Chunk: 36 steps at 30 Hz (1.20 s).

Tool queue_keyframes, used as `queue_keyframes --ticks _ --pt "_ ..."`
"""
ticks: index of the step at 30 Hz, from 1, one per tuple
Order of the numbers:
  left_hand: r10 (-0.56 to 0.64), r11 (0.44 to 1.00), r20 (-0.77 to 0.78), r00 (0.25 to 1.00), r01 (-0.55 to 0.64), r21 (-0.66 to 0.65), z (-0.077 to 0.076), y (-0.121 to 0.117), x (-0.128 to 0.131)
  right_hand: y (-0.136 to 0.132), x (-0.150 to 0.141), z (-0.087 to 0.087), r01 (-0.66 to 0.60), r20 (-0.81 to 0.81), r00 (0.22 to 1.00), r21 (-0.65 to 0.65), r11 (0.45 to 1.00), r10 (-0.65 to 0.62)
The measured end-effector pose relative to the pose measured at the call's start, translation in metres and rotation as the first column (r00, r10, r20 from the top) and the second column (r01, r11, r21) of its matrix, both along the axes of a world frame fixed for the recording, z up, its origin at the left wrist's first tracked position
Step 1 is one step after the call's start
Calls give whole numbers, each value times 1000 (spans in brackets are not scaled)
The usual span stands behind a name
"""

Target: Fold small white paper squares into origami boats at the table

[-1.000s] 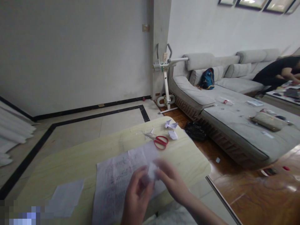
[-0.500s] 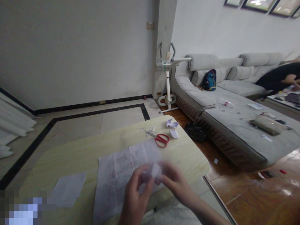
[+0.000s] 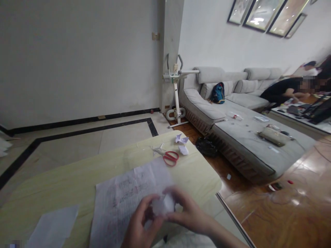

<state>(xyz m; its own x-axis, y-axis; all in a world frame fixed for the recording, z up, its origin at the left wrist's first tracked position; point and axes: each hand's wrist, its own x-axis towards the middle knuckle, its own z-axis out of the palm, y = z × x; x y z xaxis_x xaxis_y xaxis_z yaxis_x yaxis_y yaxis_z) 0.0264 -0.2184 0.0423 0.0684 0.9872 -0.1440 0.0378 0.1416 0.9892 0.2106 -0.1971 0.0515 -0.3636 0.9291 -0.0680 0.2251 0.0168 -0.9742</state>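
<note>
Between my two hands is a small piece of folded white paper [image 3: 164,205], blurred by motion. My left hand [image 3: 142,218] grips its left side with thumb and fingers. On the other side, my right hand [image 3: 184,210] pinches the same paper. Beneath them lies a large printed sheet [image 3: 116,199] on the pale yellow table [image 3: 199,172]. Red-handled scissors [image 3: 169,157] rest beyond the sheet's far edge, beside thin paper scraps [image 3: 159,148]. Crumpled or folded white paper pieces [image 3: 183,150] sit near the far right corner.
A blank sheet of paper [image 3: 54,225] lies at the table's left. Past the right edge are a black plastic bag [image 3: 207,146] on the floor and a grey sofa [image 3: 240,144] with a blue backpack [image 3: 218,93]. People [image 3: 287,88] bend over a low table farther back.
The camera view has swung right, so the table and room appear shifted left. Both hands still hold the white paper, which now shows a broader face between them.
</note>
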Motion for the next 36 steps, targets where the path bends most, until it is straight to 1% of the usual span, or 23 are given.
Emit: queue_keyframes --ticks 3,6,9,12,16,19,22,26,29,31,33,34,36 --pt "-54 998 -66 996 55 7 -6 -1 -3 4 3 -1 -46 -127 991 -83 996 35" --pt "-48 998 -170 984 55 34 -10 2 -5 8 5 -3 -72 -268 963 -154 986 29" --pt "-46 994 -212 976 65 83 -8 6 -4 11 5 -6 -98 -400 917 -204 974 9" --pt "-70 987 -214 974 99 126 -2 9 0 11 3 -9 -102 -444 896 -214 971 -4" --pt "-20 987 -243 970 58 150 2 10 6 10 -2 -8 -58 -422 906 -218 974 -41" --pt "0 984 -263 965 47 172 -1 11 7 9 -5 -7 -21 -411 908 -230 973 -78" --pt "-6 981 -248 969 54 187 -5 12 6 9 -6 -7 20 -384 918 -201 979 -97" --pt "-71 992 -147 987 86 96 -3 13 6 9 -5 -8 43 -341 934 -175 984 -102" --pt "-59 997 -89 994 63 46 0 14 8 10 -5 -8 95 -311 940 -161 982 -142" --pt "-71 997 -65 995 74 37 0 15 10 9 -4 -9 122 -291 943 -144 982 -160" --pt "-90 995 -57 994 92 41 -1 16 11 6 -1 -10 133 -258 954 -94 987 -153" --pt "-89 995 -59 994 92 43 -3 17 11 4 1 -10 131 -231 963 -48 990 -139" --pt "-70 997 -67 995 73 37 -7 19 10 0 5 -9 94 -158 984 86 992 -79"
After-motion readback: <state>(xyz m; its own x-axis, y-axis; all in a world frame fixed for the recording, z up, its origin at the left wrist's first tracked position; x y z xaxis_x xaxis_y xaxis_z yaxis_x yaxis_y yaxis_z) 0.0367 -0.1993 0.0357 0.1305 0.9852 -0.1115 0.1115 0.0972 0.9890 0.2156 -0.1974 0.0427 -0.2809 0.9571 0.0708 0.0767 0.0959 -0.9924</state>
